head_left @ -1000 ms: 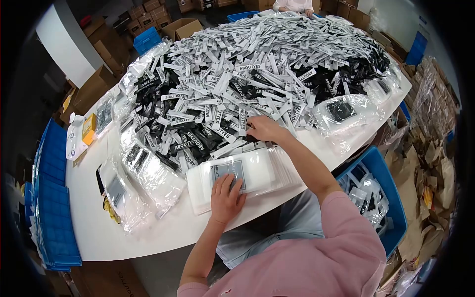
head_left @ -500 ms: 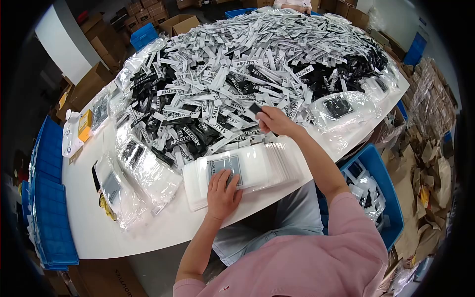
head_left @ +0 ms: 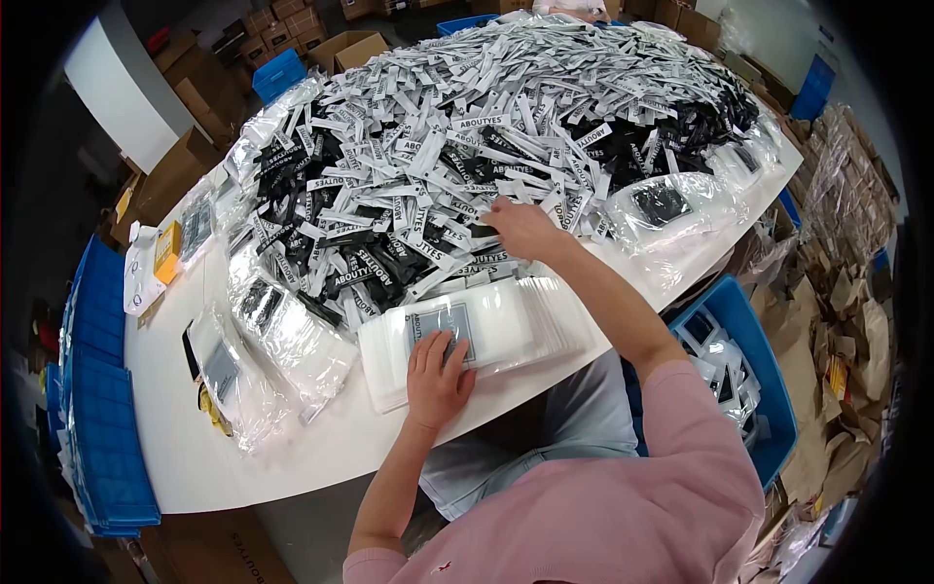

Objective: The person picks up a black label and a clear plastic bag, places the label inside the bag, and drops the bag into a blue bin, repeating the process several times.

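My left hand [head_left: 440, 382] lies with its fingers extended on a stack of translucent plastic bags [head_left: 496, 316], over a grey printed label panel [head_left: 443, 326] lettered ABOUTYES. At the near edge of a large heap of black and white printed stick sachets [head_left: 428, 165], my right hand [head_left: 525, 232] is closed, its fingertips touching the heap. A dark patch shows beside the fingers, but whatever they grip is hidden from this angle.
Clear-wrapped bundles of bags [head_left: 292, 326] lie left of the stack, and another wrapped bundle [head_left: 666, 204] sits at the right. A blue bin [head_left: 778, 409] with filled pouches stands by my right side. Blue crates [head_left: 112, 428] line the left edge. A person [head_left: 574, 8] is across the table.
My right hand has moved slightly left and up into the heap. The small black piece that stuck out from its fingers no longer shows clearly. My left hand stays in place.
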Motion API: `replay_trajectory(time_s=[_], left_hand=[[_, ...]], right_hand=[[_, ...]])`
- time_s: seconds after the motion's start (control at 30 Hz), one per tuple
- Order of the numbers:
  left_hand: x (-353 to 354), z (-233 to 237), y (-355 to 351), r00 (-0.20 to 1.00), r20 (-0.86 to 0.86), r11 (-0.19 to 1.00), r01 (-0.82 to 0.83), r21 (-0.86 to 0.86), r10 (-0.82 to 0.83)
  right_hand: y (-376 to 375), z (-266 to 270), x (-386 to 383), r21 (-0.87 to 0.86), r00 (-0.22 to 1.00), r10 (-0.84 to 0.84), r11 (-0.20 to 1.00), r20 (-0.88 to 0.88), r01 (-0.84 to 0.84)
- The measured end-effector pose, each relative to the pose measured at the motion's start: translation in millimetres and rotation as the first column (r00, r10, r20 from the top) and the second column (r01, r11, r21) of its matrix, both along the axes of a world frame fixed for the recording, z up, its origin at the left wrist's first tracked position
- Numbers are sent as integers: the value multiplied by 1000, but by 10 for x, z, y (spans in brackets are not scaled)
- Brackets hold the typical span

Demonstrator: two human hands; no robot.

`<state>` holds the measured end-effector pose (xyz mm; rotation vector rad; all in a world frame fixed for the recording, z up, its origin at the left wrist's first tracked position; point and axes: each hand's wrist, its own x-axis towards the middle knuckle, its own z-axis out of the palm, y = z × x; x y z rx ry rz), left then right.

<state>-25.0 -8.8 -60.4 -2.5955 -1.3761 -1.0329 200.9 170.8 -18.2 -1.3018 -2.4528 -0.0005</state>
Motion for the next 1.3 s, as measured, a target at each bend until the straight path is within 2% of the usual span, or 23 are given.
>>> replay_trajectory(time_s=[0.07,0.1,0.2,0.3,0.33,0.37,0.4,0.47,0.53,0.57,0.6,0.67,0.7,0.8,0.87,0.9,0.93,1.0,1.13,1.17,1.2,1.23,1.3], left_hand=[[-8,-21,-9,1000,7,1000,6,-3,-6],[-20,-22,1,1000,15,1000,6,-3,-6],[-58,-20,0,997,65,999,28,-19,-27],[-97,-69,28,993,110,999,32,9,-33],[-95,-68,31,993,110,999,40,5,-40],[-90,-63,36,972,236,997,9,-75,9],[-84,-49,45,933,354,987,-14,-157,69],[-46,148,73,902,415,969,-16,-246,120],[8,502,113,943,232,829,-73,-554,237],[27,592,157,951,211,818,-67,-571,225],[48,579,182,951,209,816,-69,-574,228],[78,531,201,966,200,959,-111,-261,166],[105,562,160,966,197,958,-110,-263,165],[243,643,55,991,114,995,65,78,-74],[286,644,19,995,28,987,92,135,-96],[290,647,6,992,-63,974,121,191,-110],[278,641,5,992,-65,974,121,189,-110],[252,639,9,977,-159,946,179,270,-139],[354,724,-99,991,-119,997,59,51,-53],[399,713,-164,973,214,966,132,-223,-84],[417,715,-199,855,519,854,281,-439,-14],[380,756,-178,739,668,669,453,-590,89],[345,643,-113,656,730,678,450,-582,191]], right_hand=[[71,-1,-83,-105,911,44,994,409,-1],[71,34,-71,-101,911,45,995,410,-3],[44,135,27,-12,994,-66,998,-83,65],[-112,199,261,-65,940,-173,985,-293,161],[-268,214,333,-209,815,-246,965,-525,157],[-471,211,394,-340,626,-332,934,-705,112],[-603,115,498,-362,516,-350,929,-782,81],[-947,-160,547,-299,330,-358,930,-873,215],[-1138,-571,651,-375,273,-408,912,-871,168],[-1217,-652,649,-464,215,-482,876,-849,133],[-1241,-627,659,-468,215,-486,874,-847,131],[-1299,-438,646,-167,571,-341,928,-747,334],[-1349,-344,580,-171,569,-343,927,-747,335],[-1534,-92,253,-421,341,-377,905,-861,-62],[-1664,253,31,-611,314,-543,770,-779,-185],[-1659,288,42,-739,392,-635,631,-666,-234],[-1648,313,43,-740,390,-635,630,-666,-236],[-1623,348,36,-714,382,-605,560,-699,-420],[-1606,398,-39,-681,407,-548,629,-731,-376],[-1624,404,-83,-578,569,-367,779,-736,-244],[-1643,404,-132,-416,722,-193,898,-664,-143],[-1665,383,-194,-417,723,-190,897,-664,-147],[-1698,338,-286,-49,799,180,966,-574,-253]])
